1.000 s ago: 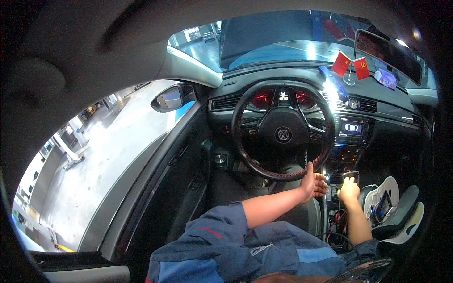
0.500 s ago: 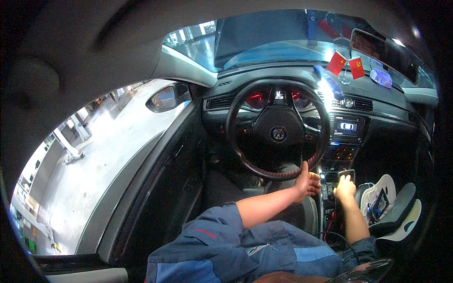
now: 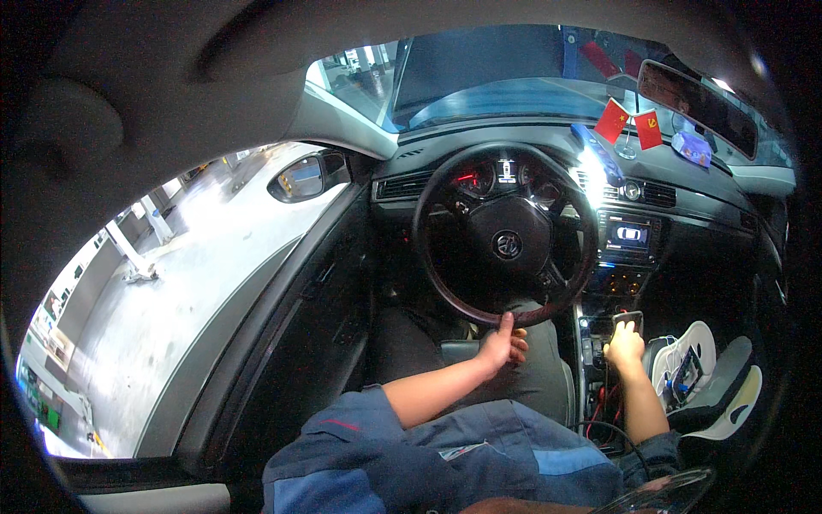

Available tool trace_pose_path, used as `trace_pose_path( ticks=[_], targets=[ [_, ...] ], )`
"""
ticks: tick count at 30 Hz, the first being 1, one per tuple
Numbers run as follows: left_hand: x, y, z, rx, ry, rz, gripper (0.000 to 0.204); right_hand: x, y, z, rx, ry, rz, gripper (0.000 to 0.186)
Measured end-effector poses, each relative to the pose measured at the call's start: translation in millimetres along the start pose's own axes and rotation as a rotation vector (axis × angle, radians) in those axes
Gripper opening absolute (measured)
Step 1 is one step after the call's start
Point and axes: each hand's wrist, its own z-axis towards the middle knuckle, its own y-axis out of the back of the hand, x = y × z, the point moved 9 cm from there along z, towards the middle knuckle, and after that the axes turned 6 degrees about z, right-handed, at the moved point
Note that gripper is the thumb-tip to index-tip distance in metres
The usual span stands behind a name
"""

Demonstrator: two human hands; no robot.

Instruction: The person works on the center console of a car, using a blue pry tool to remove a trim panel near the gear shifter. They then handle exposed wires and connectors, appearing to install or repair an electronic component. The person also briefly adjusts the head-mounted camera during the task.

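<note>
Before the car's dashboard [image 3: 711, 206], the steering wheel [image 3: 507, 245] has turned clockwise with the left hand [image 3: 498, 349], whose half-open grip meets its bottom rim, evidently turning it one-handed, while the right hand [image 3: 626, 348] clasps a dark handheld device [image 3: 634, 317] farther right.

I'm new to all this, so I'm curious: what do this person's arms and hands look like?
Both the left hand and right hand look ungloved, with bare forearms. The left sleeve is short and dark blue with a small red marking; the right sleeve is also dark.
</note>
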Motion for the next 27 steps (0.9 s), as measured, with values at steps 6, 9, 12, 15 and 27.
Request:
trace_pose_path(
  ticks=[6,9,12,15,27],
  targets=[
    [-16.0,54.1,-26.9,-0.227,-0.103,-0.005,0.088,-2.2,-1.4,-0.8,-0.022,0.031,-0.019,0.065],
    [-37.5,84.0,-42.6,-0.322,-0.190,-0.038,0.077,-4.1,-1.2,-1.4,-0.026,0.042,0.002,0.064],
    [-79.1,122.8,-62.1,-0.563,-0.362,0.046,0.062,-4.4,0.2,-3.2,-0.026,0.057,0.015,0.064],
    [-133.7,151.6,-68.7,-0.703,-0.531,-0.141,0.041,-5.6,2.5,-4.8,-0.016,0.038,0.028,0.065],
    [-463.2,-17.3,-62.2,-1.062,-1.325,1.704,0.056,-3.9,6.5,-5.5,0.043,0.016,-0.002,0.071]
  ],
)
